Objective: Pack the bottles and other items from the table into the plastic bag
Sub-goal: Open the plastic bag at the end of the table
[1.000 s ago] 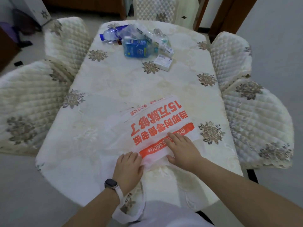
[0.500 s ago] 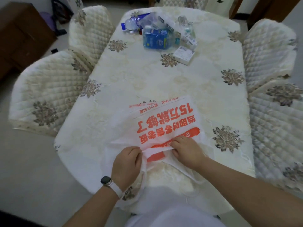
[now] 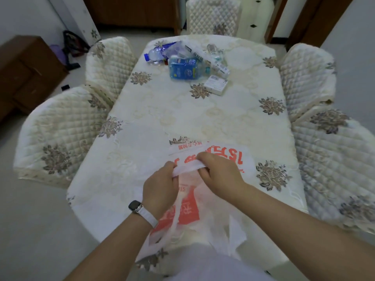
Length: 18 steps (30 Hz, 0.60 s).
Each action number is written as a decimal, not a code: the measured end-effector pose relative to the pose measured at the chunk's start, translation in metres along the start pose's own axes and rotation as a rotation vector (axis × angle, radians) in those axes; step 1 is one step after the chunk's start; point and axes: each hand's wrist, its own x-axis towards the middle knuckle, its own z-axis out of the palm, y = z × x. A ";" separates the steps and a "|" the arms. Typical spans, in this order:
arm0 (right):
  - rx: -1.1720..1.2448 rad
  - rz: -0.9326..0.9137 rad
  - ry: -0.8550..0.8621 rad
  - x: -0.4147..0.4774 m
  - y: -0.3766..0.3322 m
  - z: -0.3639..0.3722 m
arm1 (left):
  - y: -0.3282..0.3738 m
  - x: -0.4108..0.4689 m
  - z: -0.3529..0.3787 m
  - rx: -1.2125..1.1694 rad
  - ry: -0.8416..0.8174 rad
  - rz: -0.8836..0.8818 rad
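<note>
A white plastic bag with red-orange print lies at the near end of the table. My left hand and my right hand both pinch its rim and hold it lifted between them; the bag's lower part hangs over the table edge toward me. At the far end lie a clear water bottle with a blue cap, a blue-labelled bottle pack, a long carton, a small white box and another small bottle.
Quilted cream chairs stand on the left, the right and at the far end. A brown cabinet stands at the left wall. The cloth-covered table top between bag and items is bare.
Both hands have gathered the bag's rim and lifted it off the table, pulling the bag toward me; it lay flat under my palms before. The camera view has shifted.
</note>
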 end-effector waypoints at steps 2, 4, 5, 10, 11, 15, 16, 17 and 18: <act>-0.132 -0.087 0.016 -0.001 -0.005 -0.010 | 0.001 0.004 -0.016 -0.081 0.048 -0.011; -0.286 -0.107 -0.039 -0.005 0.002 -0.013 | 0.002 0.011 -0.035 -0.191 0.109 0.002; -0.335 -0.084 -0.073 -0.007 0.006 -0.015 | 0.000 0.016 -0.045 -0.244 0.135 0.000; -0.312 0.042 0.014 -0.010 0.027 -0.036 | -0.018 0.031 -0.082 -0.192 -0.036 0.039; -0.212 0.063 0.035 -0.010 0.026 -0.040 | -0.022 0.031 -0.087 -0.111 -0.116 0.048; 0.198 0.425 -0.033 -0.011 0.013 -0.055 | -0.029 0.032 -0.090 0.233 -0.237 0.199; 0.241 0.453 -0.014 -0.011 0.010 -0.056 | -0.031 0.033 -0.087 0.251 -0.229 0.231; 0.274 0.475 0.020 -0.012 0.007 -0.057 | -0.033 0.035 -0.084 0.235 -0.217 0.253; 0.289 0.477 0.055 -0.013 0.004 -0.058 | -0.036 0.035 -0.081 0.193 -0.199 0.274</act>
